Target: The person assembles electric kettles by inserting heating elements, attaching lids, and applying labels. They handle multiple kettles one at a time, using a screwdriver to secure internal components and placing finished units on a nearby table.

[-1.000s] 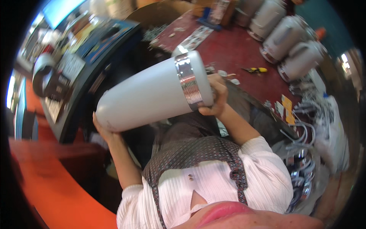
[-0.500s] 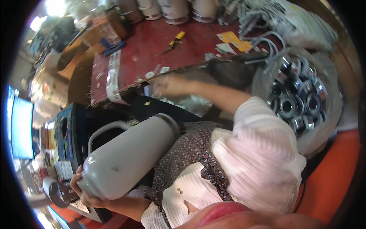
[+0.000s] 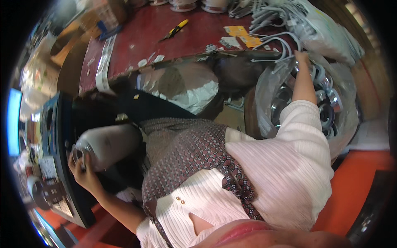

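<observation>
In my left hand [image 3: 84,167] is a pale grey vacuum jug [image 3: 113,142], lying on its side over the left of my lap. The fingers wrap round its narrow neck end, and the jug's handle does not show. My right arm stretches to the far right, where my right hand [image 3: 302,58] is above the upper edge of a clear plastic bag [image 3: 264,109] full of shiny ring-shaped collars [image 3: 326,115]. Curved pale handles [image 3: 279,43] lie right beside that hand. Its fingers are too hidden to show whether they hold anything.
Across the front stands a red-topped table [image 3: 136,41] with a yellow-and-black cutter [image 3: 175,29], orange cards [image 3: 248,39] and paper scraps. More jugs [image 3: 184,5] stand at its far edge. A dark blue crate [image 3: 58,144] is on the left; an orange surface [image 3: 351,182] is at the right.
My right hand has swung from the table's front edge to the bag at the far right. The jug in my left hand has moved away from me and turned; its handle has gone from sight.
</observation>
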{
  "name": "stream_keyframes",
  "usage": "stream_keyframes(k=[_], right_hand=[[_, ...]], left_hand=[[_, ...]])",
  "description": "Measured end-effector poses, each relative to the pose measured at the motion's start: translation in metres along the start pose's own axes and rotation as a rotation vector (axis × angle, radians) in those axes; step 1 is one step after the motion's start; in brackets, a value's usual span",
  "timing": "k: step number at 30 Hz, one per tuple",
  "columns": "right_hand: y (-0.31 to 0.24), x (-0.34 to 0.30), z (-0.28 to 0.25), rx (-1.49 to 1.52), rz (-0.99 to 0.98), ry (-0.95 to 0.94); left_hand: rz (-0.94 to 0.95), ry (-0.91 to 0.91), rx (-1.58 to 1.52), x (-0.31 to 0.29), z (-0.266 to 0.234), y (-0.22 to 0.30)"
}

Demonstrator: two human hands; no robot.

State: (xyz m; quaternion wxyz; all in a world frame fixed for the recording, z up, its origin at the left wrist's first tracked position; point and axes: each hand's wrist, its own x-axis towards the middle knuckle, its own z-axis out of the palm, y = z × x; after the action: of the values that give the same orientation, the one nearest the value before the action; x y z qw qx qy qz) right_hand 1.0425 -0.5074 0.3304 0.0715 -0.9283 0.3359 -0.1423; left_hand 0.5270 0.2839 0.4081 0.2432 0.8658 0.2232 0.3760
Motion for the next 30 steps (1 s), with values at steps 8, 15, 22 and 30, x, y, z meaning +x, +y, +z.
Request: stream_keyframes(k=[8,15,22,30], right_hand=[[-0.167,-0.136,-0.09,1.379,-0.9,0.478],[-0.188,-0.513,-0.055,1.142,-1.092,-1.493],[-0.323,-0.552,-0.033,1.556,-0.779,-1.784],[-0.407,-0.628,-0.073,1.687,-0.595,-2.038]], left_hand=[[-0.163,-0.022,0.115,0.007,0.003,0.014],[0.095,0.129,0.055,-0.012,-0.005,0.06],[0.181,0.2,0.321,-0.03,0.014,0.072],[0.363,0.118,-0.213,-0.012,0.043,0.022]])
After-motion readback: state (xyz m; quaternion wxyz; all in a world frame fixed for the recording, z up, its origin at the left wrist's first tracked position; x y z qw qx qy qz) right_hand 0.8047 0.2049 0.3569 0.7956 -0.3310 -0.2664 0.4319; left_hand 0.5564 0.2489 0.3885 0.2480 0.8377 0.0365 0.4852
